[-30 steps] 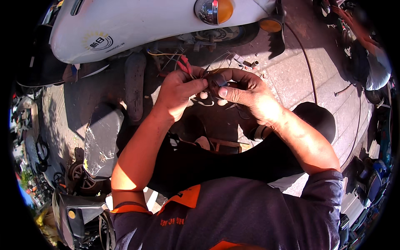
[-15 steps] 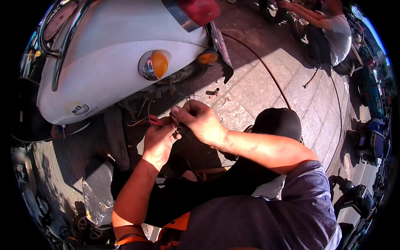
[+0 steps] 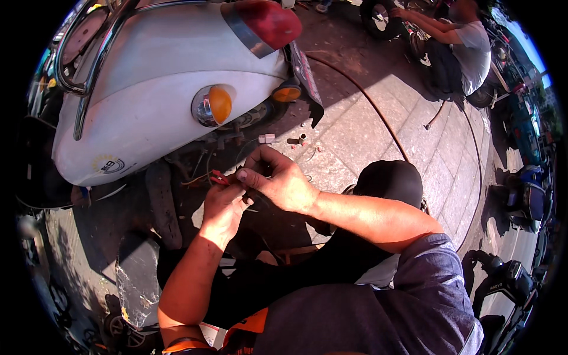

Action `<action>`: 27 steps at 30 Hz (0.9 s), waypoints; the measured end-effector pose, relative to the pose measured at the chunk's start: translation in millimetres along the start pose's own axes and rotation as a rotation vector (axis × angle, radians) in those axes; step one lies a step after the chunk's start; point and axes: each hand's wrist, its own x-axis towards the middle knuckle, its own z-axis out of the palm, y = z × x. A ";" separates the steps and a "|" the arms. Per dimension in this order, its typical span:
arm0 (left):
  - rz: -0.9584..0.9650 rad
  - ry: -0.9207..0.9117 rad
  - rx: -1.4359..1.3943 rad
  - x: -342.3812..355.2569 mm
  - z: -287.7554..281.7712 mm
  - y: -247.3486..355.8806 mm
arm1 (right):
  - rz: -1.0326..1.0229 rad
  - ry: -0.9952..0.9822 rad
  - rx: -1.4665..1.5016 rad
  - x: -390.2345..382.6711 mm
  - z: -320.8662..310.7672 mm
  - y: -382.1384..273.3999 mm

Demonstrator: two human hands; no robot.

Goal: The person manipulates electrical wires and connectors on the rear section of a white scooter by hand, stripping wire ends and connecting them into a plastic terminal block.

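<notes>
With the white motor scooter [image 3: 157,100] at ten o'clock, I'd keep the left hand [image 3: 220,210] steady and let the right hand [image 3: 285,184], at its two o'clock, do the fine work without tugging. The left fingers look closed on the red wires [image 3: 218,176], at the right hand's nine o'clock; the right fingers curl into a pinch, on what I can't tell. The scooter's far end is cut off at ten o'clock; the wire ends hide behind fingers.
</notes>
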 end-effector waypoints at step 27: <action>0.182 0.162 0.114 12.9 25.7 -9.0 | -0.307 0.259 -0.407 13.3 1.4 16.9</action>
